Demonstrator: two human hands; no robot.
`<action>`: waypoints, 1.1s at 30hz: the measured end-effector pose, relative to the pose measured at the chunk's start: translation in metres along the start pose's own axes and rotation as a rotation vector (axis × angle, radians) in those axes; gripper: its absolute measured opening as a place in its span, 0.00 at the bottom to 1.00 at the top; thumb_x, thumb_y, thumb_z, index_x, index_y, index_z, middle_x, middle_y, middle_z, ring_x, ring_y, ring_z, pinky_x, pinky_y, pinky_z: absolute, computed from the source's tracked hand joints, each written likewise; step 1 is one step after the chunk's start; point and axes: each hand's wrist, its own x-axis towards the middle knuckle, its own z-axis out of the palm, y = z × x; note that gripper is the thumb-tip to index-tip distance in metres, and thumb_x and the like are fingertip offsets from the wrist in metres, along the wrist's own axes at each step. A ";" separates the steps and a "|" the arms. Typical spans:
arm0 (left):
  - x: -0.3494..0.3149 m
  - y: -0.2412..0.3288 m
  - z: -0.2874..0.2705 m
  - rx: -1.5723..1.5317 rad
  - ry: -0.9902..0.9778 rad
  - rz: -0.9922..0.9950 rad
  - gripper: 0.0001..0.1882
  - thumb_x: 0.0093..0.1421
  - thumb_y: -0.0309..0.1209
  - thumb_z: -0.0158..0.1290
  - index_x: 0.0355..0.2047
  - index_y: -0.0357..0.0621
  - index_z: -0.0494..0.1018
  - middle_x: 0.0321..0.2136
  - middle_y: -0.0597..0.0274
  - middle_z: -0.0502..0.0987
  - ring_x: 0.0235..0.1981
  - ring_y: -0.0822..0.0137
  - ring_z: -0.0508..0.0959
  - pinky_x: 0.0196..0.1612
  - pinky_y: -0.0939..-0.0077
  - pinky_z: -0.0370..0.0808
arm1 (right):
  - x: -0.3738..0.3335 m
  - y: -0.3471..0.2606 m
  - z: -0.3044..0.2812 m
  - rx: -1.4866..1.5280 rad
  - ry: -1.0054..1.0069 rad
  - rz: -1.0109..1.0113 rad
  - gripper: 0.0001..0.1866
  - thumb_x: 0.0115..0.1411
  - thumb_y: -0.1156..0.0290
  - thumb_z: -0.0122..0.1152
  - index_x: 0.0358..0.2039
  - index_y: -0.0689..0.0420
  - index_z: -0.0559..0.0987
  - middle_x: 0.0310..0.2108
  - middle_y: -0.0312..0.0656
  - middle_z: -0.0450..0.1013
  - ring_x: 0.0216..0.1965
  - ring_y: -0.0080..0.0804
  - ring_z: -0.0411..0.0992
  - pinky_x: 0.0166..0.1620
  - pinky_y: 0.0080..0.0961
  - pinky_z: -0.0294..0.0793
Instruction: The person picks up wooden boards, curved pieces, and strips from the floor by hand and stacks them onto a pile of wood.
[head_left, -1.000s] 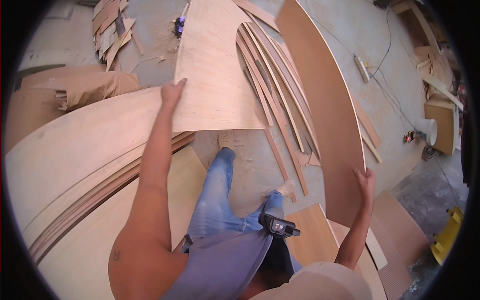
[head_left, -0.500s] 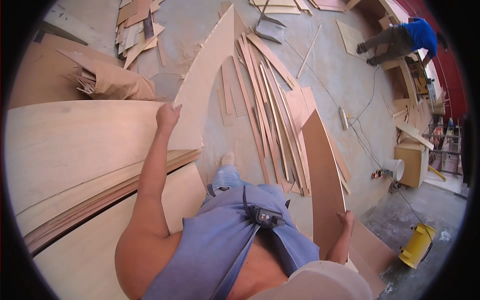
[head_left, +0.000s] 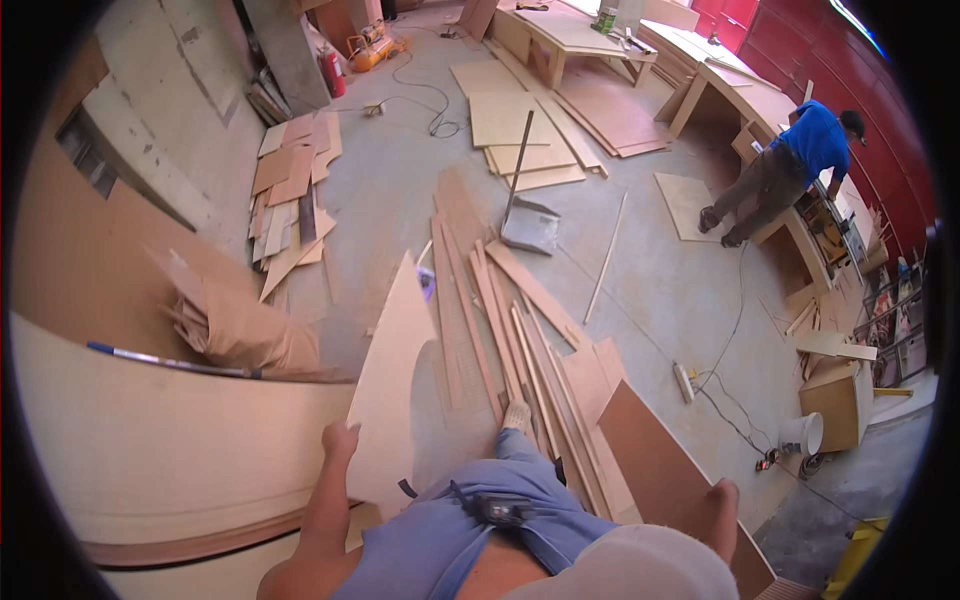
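Observation:
My left hand (head_left: 341, 440) is closed on the edge of a pale plywood piece (head_left: 385, 400), which has a pointed top and a curved cut along its right side. The piece stands tilted beside the stacked plywood sheets (head_left: 180, 430) on my left. On the other side, my right hand (head_left: 722, 492) grips the outer edge of a brown plywood panel (head_left: 655, 450), held slanting by my right hip. Its lower part runs out of sight behind my arm. My shoe (head_left: 516, 414) is by several long wooden strips (head_left: 530, 345) lying on the floor.
A dustpan (head_left: 530, 228) with a long handle stands ahead. Offcuts (head_left: 290, 190) are piled at the left, near a brown bundle of scraps (head_left: 250, 330). A power strip (head_left: 684, 382) and cables cross the floor at right. A person in blue (head_left: 800, 150) bends over a bench.
My view has tilted up, showing more of the room ahead. My foot has stepped forward among the strips. Both boards have moved along in my hands, the pale one's tip now lower in view.

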 end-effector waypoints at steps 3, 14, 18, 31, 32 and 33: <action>-0.031 0.022 -0.031 -0.012 -0.035 -0.108 0.19 0.48 0.43 0.58 0.27 0.35 0.77 0.26 0.42 0.76 0.30 0.46 0.77 0.36 0.57 0.73 | 0.065 -0.032 0.014 0.001 0.028 0.012 0.16 0.48 0.59 0.59 0.34 0.57 0.80 0.36 0.40 0.77 0.38 0.35 0.75 0.39 0.31 0.75; -0.035 0.055 -0.032 0.063 -0.069 -0.322 0.22 0.49 0.47 0.56 0.24 0.35 0.76 0.24 0.40 0.75 0.29 0.44 0.76 0.33 0.55 0.72 | 0.096 -0.075 -0.022 -0.005 0.204 -0.192 0.16 0.48 0.60 0.56 0.26 0.63 0.79 0.30 0.56 0.74 0.34 0.50 0.74 0.38 0.38 0.74; -0.040 0.045 -0.035 -0.076 -0.089 -0.448 0.20 0.49 0.44 0.56 0.28 0.37 0.76 0.26 0.41 0.75 0.31 0.44 0.76 0.36 0.56 0.71 | 0.099 -0.138 -0.105 0.012 0.324 -0.362 0.17 0.47 0.60 0.58 0.23 0.66 0.77 0.24 0.60 0.72 0.30 0.58 0.72 0.35 0.44 0.72; 0.019 0.002 -0.064 -0.264 -0.366 -0.751 0.21 0.48 0.44 0.56 0.37 0.43 0.76 0.33 0.47 0.77 0.38 0.51 0.77 0.43 0.61 0.72 | 0.002 -0.678 -0.443 0.128 0.820 -1.008 0.34 0.58 0.45 0.47 0.19 0.69 0.74 0.21 0.63 0.69 0.27 0.61 0.69 0.30 0.48 0.67; 0.023 -0.001 -0.055 -0.213 -0.410 -0.761 0.21 0.47 0.44 0.56 0.38 0.43 0.76 0.34 0.47 0.77 0.38 0.51 0.77 0.43 0.61 0.72 | -0.010 -0.721 -0.471 0.205 0.831 -1.094 0.35 0.57 0.43 0.46 0.19 0.70 0.74 0.21 0.63 0.69 0.27 0.61 0.70 0.30 0.48 0.67; 0.031 0.000 -0.059 -0.250 -0.416 -0.783 0.21 0.47 0.43 0.56 0.39 0.43 0.75 0.34 0.48 0.77 0.40 0.51 0.76 0.43 0.61 0.72 | -0.009 -0.762 -0.500 0.205 0.886 -1.112 0.36 0.57 0.41 0.45 0.20 0.70 0.74 0.21 0.63 0.69 0.26 0.61 0.70 0.30 0.47 0.67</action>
